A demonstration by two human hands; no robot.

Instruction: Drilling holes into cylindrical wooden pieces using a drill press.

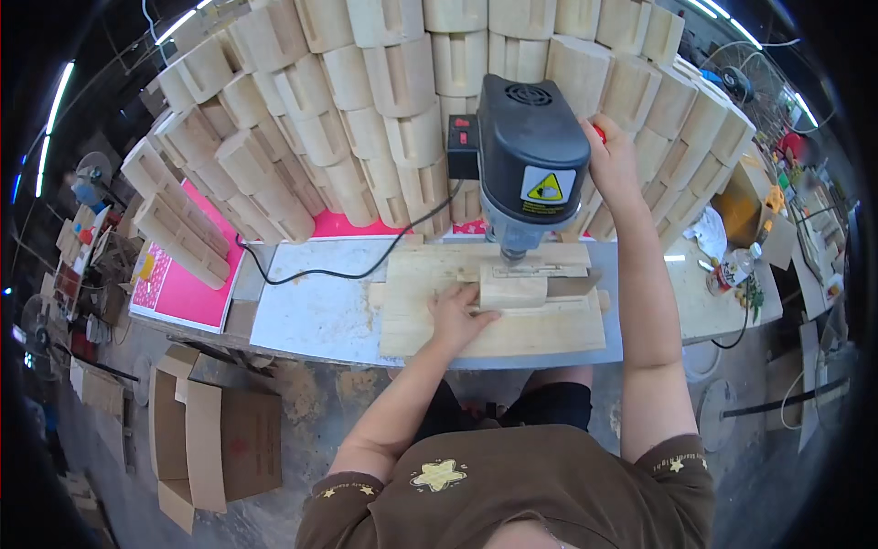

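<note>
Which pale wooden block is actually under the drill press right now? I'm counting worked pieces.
The single pale wooden block lying on the flat wooden jig board, beside the left hand; every other block is stacked in the wall of blocks behind.
</note>
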